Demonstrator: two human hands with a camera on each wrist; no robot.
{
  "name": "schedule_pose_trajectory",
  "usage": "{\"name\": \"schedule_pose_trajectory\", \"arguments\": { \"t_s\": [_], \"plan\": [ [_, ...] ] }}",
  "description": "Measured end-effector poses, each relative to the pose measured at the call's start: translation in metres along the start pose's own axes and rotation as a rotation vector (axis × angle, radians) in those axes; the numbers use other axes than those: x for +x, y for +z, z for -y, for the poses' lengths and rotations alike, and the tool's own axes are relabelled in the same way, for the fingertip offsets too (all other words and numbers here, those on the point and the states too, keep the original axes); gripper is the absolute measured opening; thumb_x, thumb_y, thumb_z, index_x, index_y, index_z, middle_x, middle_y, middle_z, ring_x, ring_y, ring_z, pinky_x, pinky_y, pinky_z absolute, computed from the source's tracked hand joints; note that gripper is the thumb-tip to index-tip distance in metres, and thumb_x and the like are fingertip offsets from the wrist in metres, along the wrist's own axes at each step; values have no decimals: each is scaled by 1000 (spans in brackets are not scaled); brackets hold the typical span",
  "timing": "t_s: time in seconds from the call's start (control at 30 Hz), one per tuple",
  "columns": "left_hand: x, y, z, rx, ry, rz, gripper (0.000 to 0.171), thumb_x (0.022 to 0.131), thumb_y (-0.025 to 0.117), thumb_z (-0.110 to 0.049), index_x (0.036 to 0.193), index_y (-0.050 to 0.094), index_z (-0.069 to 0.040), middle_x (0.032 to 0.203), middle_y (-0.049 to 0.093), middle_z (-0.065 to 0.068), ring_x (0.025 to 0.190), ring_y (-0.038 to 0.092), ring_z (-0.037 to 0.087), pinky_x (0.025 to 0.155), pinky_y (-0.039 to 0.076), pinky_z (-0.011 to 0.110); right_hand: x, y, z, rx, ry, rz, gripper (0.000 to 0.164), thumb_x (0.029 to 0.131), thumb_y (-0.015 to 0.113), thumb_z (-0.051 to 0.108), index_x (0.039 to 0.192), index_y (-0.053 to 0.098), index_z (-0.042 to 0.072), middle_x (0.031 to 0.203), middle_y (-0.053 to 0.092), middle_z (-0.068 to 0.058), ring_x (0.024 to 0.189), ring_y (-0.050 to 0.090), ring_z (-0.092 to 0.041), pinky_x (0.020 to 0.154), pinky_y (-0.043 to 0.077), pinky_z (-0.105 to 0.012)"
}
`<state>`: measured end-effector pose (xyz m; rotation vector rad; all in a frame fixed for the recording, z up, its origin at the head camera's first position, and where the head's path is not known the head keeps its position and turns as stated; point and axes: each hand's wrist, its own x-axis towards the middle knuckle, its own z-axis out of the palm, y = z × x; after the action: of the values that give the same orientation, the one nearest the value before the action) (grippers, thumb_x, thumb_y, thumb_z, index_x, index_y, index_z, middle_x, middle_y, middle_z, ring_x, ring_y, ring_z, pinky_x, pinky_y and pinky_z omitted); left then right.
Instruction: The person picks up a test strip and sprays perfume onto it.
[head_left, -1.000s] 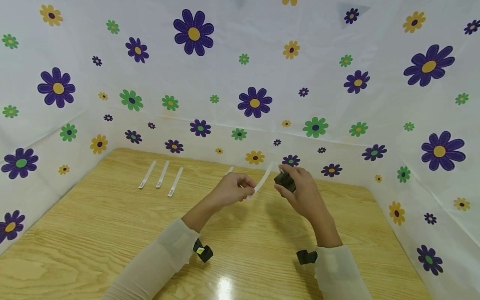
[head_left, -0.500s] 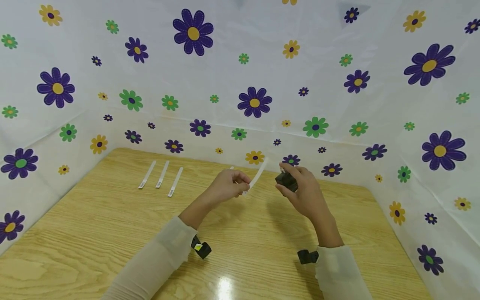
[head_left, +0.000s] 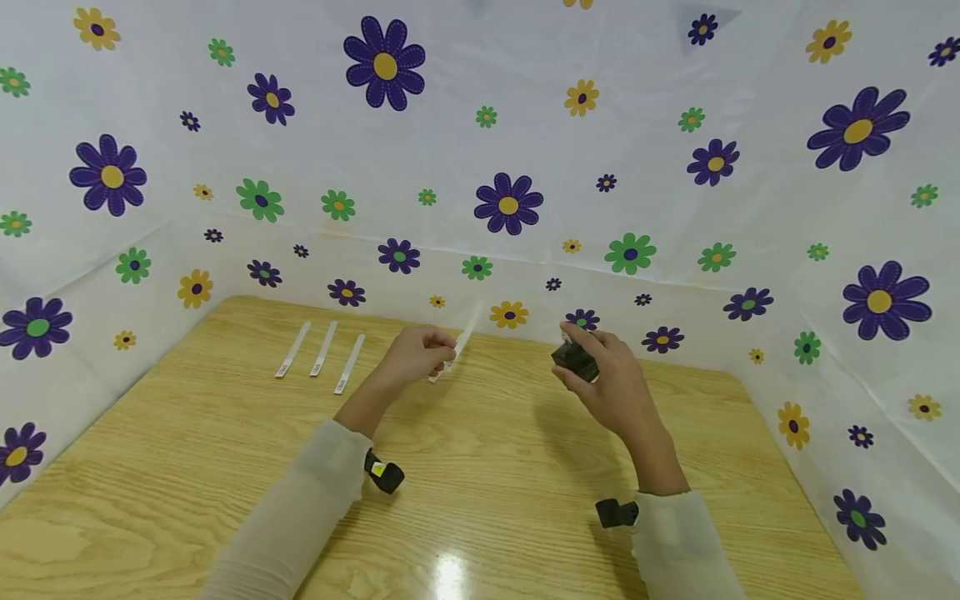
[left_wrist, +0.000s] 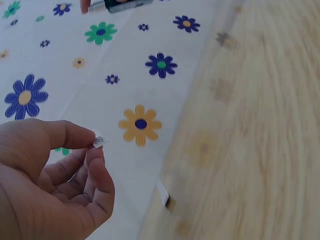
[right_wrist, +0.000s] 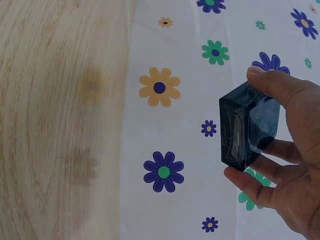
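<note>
My left hand (head_left: 412,358) pinches a thin white paper strip (head_left: 467,331) near its printed end, between thumb and index finger. The strip rises up and to the right; in the left wrist view only its printed tip (left_wrist: 99,142) shows clearly. Over to the right, my right hand (head_left: 617,379) grips a dark glass perfume bottle (head_left: 574,360) above the table. Its index finger lies at the spray top, and the other fingers and thumb hold the body. In the right wrist view the bottle's thick base (right_wrist: 235,130) faces the camera. Strip and bottle are apart.
Three white strips lie on the wooden table (head_left: 450,467) at the back left, among them the nearest strip (head_left: 349,364). Another strip (left_wrist: 163,193) lies by my left hand, partly hidden in the head view. A flower-printed sheet (head_left: 450,150) encloses the back and sides.
My left hand has moved left with the strip, away from the bottle and towards the strips on the table. The right hand with the perfume bottle has stayed nearly still.
</note>
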<state>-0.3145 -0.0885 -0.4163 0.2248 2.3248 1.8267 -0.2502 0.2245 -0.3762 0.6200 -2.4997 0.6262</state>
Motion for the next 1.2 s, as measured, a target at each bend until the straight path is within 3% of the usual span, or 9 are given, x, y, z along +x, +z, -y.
{"name": "schedule_pose_trajectory", "arguments": {
  "t_s": [0.23, 0.6, 0.97, 1.2],
  "plan": [
    [9, -17, 20, 50, -35, -47, 24, 100, 63, -11, 120, 68, 2, 102, 66, 11, 78, 57, 19, 73, 51, 33, 0, -1, 1, 1, -6, -9, 65, 89, 82, 24, 147, 56, 19, 124, 59, -27, 107, 61, -43, 80, 58, -54],
    [15, -26, 41, 321, -16, -103, 18, 96, 66, -9, 109, 74, 0, 106, 71, 13, 94, 63, 23, 78, 53, 32, 0, -3, 2, 10, -1, -14, 66, 88, 83, 23, 148, 56, 21, 124, 60, -27, 109, 61, -44, 80, 58, -55],
    [15, -24, 43, 495, -5, -111, 15, 96, 66, -7, 104, 77, -1, 102, 73, 12, 92, 66, 25, 80, 55, 38, 1, -5, 4, 18, -9, -19, 65, 88, 83, 23, 147, 57, 19, 123, 61, -27, 107, 61, -42, 81, 57, -55],
    [13, -22, 43, 500, -6, -109, 16, 95, 66, -5, 107, 76, 0, 103, 72, 13, 94, 66, 27, 82, 55, 40, 0, -5, 5, 12, -13, -6, 66, 88, 83, 23, 148, 56, 20, 124, 60, -26, 107, 61, -42, 82, 58, -54]
  ]
}}
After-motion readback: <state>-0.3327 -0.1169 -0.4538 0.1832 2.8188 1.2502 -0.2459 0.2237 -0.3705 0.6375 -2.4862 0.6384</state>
